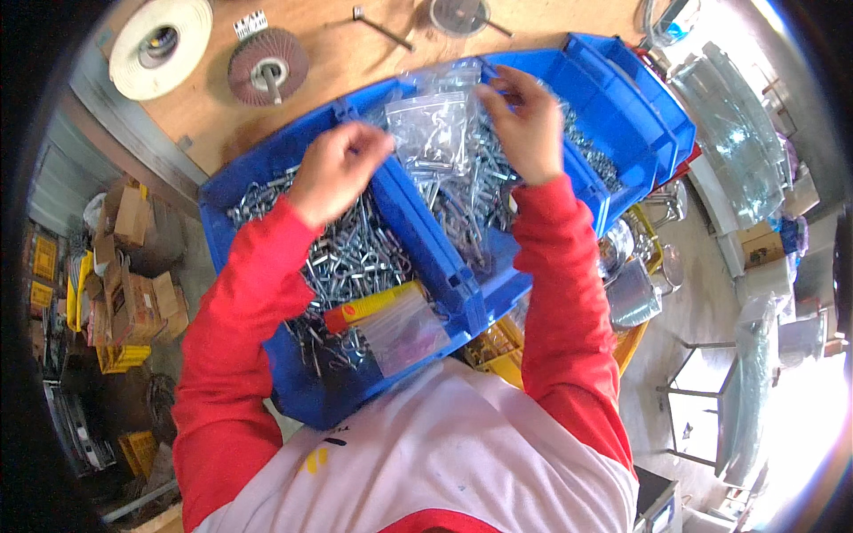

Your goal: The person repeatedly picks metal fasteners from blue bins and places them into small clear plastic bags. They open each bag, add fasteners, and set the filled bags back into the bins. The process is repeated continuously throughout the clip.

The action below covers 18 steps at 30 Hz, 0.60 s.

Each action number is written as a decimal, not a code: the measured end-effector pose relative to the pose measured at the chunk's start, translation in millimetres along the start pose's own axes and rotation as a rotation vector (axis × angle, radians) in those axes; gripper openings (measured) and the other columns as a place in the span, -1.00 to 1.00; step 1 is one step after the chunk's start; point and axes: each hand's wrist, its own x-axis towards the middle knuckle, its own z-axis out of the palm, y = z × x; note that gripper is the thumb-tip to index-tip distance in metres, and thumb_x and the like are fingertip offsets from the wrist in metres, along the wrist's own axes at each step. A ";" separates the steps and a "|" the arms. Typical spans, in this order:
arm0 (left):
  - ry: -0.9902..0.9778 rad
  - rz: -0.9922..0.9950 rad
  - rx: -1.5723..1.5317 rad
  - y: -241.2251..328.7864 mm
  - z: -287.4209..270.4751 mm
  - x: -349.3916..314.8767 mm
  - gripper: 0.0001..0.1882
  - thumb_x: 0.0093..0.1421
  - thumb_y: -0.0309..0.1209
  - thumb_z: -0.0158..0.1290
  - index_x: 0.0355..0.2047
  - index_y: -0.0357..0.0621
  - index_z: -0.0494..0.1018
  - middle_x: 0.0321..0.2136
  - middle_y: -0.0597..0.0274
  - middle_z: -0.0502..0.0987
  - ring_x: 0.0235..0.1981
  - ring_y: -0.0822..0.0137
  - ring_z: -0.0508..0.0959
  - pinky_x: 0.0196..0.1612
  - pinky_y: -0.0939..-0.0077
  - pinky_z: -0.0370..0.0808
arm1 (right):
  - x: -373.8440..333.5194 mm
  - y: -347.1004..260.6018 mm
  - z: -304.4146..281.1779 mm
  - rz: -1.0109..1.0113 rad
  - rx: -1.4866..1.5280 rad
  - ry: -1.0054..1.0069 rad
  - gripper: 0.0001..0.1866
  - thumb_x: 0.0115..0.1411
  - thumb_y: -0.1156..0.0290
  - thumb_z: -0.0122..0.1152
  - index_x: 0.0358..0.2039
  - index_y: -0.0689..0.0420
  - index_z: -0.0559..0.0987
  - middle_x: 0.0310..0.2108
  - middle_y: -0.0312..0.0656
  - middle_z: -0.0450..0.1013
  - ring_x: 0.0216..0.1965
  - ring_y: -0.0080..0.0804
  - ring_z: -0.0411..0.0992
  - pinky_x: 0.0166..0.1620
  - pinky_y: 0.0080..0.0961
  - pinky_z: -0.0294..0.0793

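A small clear zip bag [430,133] with metal pieces showing through it lies over the middle compartment of a blue plastic bin [413,226]. My left hand [342,169] is at the bag's left edge, its fingers bent together and slightly blurred. Whether they grip the bag I cannot make out. Past the bag's upper right corner, my right hand [524,124] hovers with loosely bent fingers, the thumb apart and no object visible in it. Shiny metal hooks or bolts [355,253] fill the left compartment. More long bolts [462,213] lie beneath the bag.
A yellow-and-red tube-like item [373,306] and an empty-looking clear bag [404,342] lie at the left compartment's near end. Blue bins [613,89] continue right. Beyond stand a flap wheel [268,67] and a cream tape roll [160,49] on the wooden bench [333,53].
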 end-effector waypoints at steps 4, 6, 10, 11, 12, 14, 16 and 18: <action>-0.672 -0.064 0.268 17.0 -4.6 -108.0 -0.63 0.14 -0.07 0.29 -0.40 -0.17 0.63 -0.49 -0.03 0.64 -0.42 -0.04 0.66 -0.32 0.07 0.57 | -100.1 -51.4 -71.0 0.123 0.015 -0.019 -0.86 0.26 0.48 0.36 -0.30 0.33 0.66 -0.38 -0.11 0.64 -0.40 -0.47 0.56 -0.26 -0.53 0.54; -0.730 -0.022 0.523 11.9 8.4 -132.9 -0.57 0.08 -0.03 0.31 -0.25 -0.14 0.62 -0.35 0.00 0.63 -0.29 -0.05 0.67 -0.22 0.05 0.60 | -150.4 -84.3 -90.4 0.220 0.010 -0.201 -0.90 0.23 0.53 0.36 -0.35 0.31 0.67 -0.44 -0.11 0.63 -0.48 -0.43 0.56 -0.35 -0.53 0.53; -0.697 -0.048 0.452 0.4 26.8 -142.5 -0.69 0.11 -0.21 0.31 -0.26 -0.16 0.60 -0.27 -0.01 0.61 -0.29 -0.07 0.66 -0.23 0.02 0.57 | -206.8 -109.6 -80.4 0.297 0.026 -0.457 -0.93 0.17 0.56 0.39 -0.33 0.27 0.70 -0.48 -0.05 0.60 -0.52 -0.31 0.58 -0.41 -0.48 0.52; -0.706 -0.067 0.420 0.3 30.2 -140.2 -0.72 0.12 -0.25 0.30 -0.26 -0.16 0.60 -0.27 -0.01 0.61 -0.29 -0.06 0.66 -0.23 0.01 0.57 | -217.2 -111.2 -75.9 0.370 0.041 -0.418 -0.91 0.16 0.55 0.40 -0.31 0.26 0.70 -0.47 -0.06 0.60 -0.51 -0.31 0.58 -0.41 -0.47 0.53; -0.707 -0.010 0.355 1.9 30.9 -138.0 -0.74 0.14 -0.26 0.28 -0.26 -0.16 0.60 -0.28 -0.01 0.62 -0.29 -0.08 0.66 -0.23 0.02 0.58 | -225.6 -110.0 -72.8 0.423 0.061 -0.354 -0.90 0.16 0.54 0.41 -0.30 0.25 0.71 -0.46 -0.07 0.61 -0.51 -0.31 0.58 -0.40 -0.47 0.54; -0.822 0.022 0.259 9.5 28.7 -135.2 -0.78 0.17 -0.30 0.23 -0.25 -0.16 0.59 -0.31 -0.02 0.63 -0.29 -0.13 0.66 -0.22 0.03 0.59 | -240.7 -108.0 -74.9 0.474 0.053 -0.342 -0.73 0.11 0.50 0.47 -0.16 0.26 0.68 -0.30 -0.05 0.63 -0.36 -0.26 0.61 -0.28 -0.43 0.58; -0.697 -0.119 -0.001 19.1 21.3 -133.6 -0.83 0.18 -0.40 0.27 -0.29 -0.23 0.57 -0.47 0.08 0.65 -0.46 0.15 0.67 -0.37 0.24 0.57 | -251.6 -104.6 -75.2 0.393 0.085 -0.299 -0.62 0.09 0.47 0.50 -0.06 0.26 0.65 -0.21 -0.03 0.63 -0.25 -0.23 0.62 -0.21 -0.40 0.59; -0.621 -0.193 -0.219 25.8 11.6 -129.3 -0.84 0.18 -0.44 0.31 -0.33 -0.25 0.57 -0.54 0.15 0.63 -0.54 0.35 0.63 -0.45 0.39 0.53 | -257.9 -106.6 -76.8 0.389 0.102 -0.348 -0.46 0.03 0.42 0.57 0.03 0.27 0.60 -0.14 -0.02 0.61 -0.13 -0.19 0.60 -0.11 -0.35 0.58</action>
